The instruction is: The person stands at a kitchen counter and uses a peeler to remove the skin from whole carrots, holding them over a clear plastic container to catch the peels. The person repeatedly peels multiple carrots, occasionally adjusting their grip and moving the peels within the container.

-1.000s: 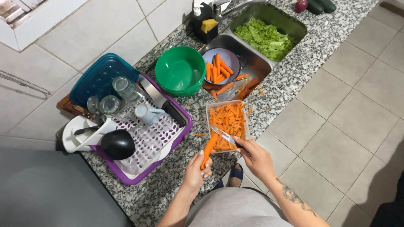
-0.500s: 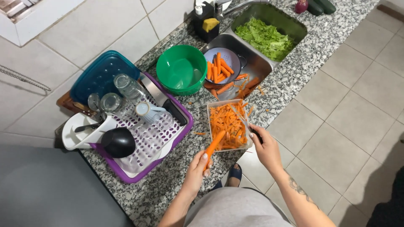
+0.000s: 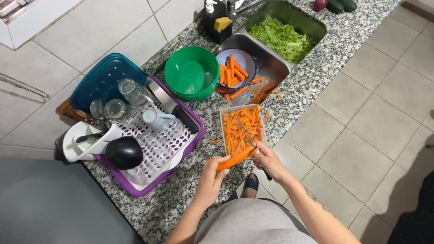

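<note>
A purple plastic dish rack with a perforated white mat sits at nine o'clock, glasses and a glossy black ladle on it. At five o'clock from it, the left hand closes around a smooth whole carrot, held at the near edge of a clear rectangular tray of thin carrot strips. The right hand grips a knife, blade over the tray. Speckled granite counter lies bare at three o'clock
</note>
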